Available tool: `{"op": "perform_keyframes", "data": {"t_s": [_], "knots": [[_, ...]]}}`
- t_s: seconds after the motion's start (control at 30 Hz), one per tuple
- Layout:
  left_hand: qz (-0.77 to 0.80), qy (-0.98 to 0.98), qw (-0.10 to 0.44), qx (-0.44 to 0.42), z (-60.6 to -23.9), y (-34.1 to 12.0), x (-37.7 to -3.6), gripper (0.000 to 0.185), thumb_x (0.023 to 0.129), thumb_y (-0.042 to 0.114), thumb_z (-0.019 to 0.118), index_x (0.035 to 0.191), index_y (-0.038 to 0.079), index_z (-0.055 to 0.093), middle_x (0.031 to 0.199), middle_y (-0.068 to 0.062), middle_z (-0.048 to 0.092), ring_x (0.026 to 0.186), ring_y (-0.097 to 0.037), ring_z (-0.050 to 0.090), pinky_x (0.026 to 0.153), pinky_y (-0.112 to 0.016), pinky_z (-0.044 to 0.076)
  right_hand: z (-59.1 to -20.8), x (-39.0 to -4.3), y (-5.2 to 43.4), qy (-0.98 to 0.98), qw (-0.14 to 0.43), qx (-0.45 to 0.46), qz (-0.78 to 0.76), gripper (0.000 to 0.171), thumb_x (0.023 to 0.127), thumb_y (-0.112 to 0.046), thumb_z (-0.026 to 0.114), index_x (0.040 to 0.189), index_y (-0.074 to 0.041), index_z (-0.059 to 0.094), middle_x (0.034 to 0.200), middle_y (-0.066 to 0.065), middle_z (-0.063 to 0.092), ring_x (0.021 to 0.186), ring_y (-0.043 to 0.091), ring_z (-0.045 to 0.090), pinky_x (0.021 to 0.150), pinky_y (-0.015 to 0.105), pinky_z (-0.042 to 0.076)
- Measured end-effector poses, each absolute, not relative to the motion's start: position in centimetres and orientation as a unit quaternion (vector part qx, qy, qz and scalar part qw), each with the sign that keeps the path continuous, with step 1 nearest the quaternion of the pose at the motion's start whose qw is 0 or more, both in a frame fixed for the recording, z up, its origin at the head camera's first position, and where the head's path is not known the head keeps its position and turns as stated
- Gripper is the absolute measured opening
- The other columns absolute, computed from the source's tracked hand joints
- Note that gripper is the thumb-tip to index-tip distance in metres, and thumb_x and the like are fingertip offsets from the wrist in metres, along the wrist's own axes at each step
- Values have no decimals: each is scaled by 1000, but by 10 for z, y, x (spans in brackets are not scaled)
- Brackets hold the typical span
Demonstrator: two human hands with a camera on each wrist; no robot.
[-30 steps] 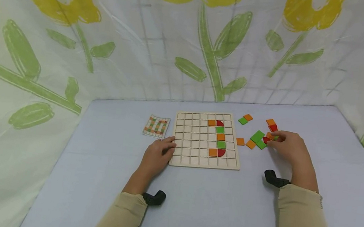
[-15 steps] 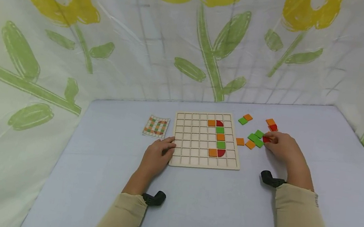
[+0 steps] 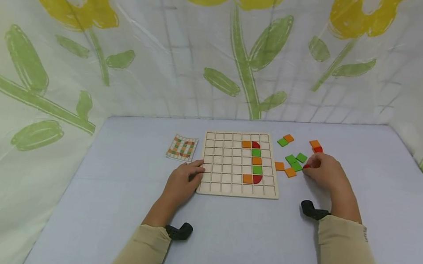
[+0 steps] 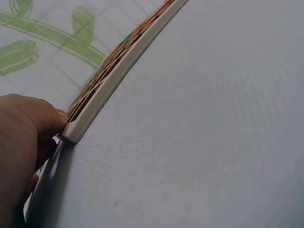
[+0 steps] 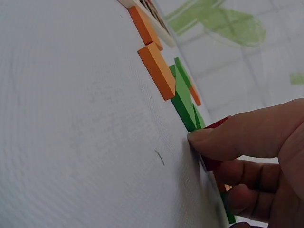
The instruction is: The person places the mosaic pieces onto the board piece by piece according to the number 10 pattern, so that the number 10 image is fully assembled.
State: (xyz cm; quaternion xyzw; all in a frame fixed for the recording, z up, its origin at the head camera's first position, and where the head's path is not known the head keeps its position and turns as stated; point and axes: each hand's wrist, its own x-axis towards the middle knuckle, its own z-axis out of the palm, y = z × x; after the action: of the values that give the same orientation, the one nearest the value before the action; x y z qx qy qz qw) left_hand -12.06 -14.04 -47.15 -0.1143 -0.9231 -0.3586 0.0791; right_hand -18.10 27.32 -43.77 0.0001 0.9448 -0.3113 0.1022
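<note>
My right hand [image 3: 324, 171] pinches a red tile [image 5: 212, 164] between thumb and fingers, low over the table among loose tiles. Much of that tile is covered by the thumb in the right wrist view. Green tiles [image 3: 296, 166] lie just left of the fingertips, with orange tiles [image 3: 290, 172] beyond them. My left hand [image 3: 182, 181] rests at the left edge of a pale wooden grid board [image 3: 222, 174], its thumb [image 4: 50, 116] touching the near corner. On the board's right side, orange, green and rounded red tiles [image 3: 257, 179] sit in a bracket-shaped line.
A small pattern card [image 3: 181, 147] lies left of the board. Behind the board's right corner are a green and an orange tile [image 3: 288, 138]. More orange and red tiles [image 3: 315, 144] lie past the right hand. A flower-printed cloth [image 3: 143, 74] hangs behind the table.
My right hand has drawn slightly left and nearer with the red tile, away from the pile. The nearby green tiles have shifted apart a little. My left hand stays at the board.
</note>
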Motion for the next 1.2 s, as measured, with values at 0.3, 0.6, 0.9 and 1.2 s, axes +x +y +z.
{"op": "perform_keyframes", "data": {"t_s": [0.3, 0.6, 0.9, 1.2], "knots": [[-358, -925, 75, -104, -473, -141, -120, 19, 95, 14, 64, 111, 10, 75, 136, 1, 62, 128, -22, 57, 118, -43, 35, -426, -181, 258, 939, 83, -9, -333, 39, 94, -19, 61, 131, -7, 56, 107, 17, 58, 93, 31, 51, 73, 36, 46], [-362, -923, 74, -107, -472, -143, -121, 20, 95, 14, 65, 111, 10, 74, 136, 1, 62, 128, -20, 57, 119, -40, 34, -413, -169, 190, 905, 122, -80, -400, 16, 91, -23, 69, 103, -13, 69, 106, 8, 69, 99, 26, 62, 79, 33, 54], [-353, -924, 71, -129, -475, -144, -122, 20, 94, 13, 65, 111, 8, 75, 135, -1, 63, 126, -20, 59, 117, -42, 37, -426, -157, 130, 889, 123, -116, -426, 18, 91, -20, 69, 107, -15, 73, 98, 1, 70, 92, 20, 64, 71, 28, 54], [-357, -920, 88, -133, -473, -147, -121, 19, 93, 12, 67, 110, 7, 75, 134, -2, 64, 124, -20, 60, 116, -43, 38, -426, -163, 104, 920, 135, -122, -348, 29, 91, -14, 62, 117, -15, 74, 91, 3, 68, 72, 18, 53, 59, 27, 44]]}}
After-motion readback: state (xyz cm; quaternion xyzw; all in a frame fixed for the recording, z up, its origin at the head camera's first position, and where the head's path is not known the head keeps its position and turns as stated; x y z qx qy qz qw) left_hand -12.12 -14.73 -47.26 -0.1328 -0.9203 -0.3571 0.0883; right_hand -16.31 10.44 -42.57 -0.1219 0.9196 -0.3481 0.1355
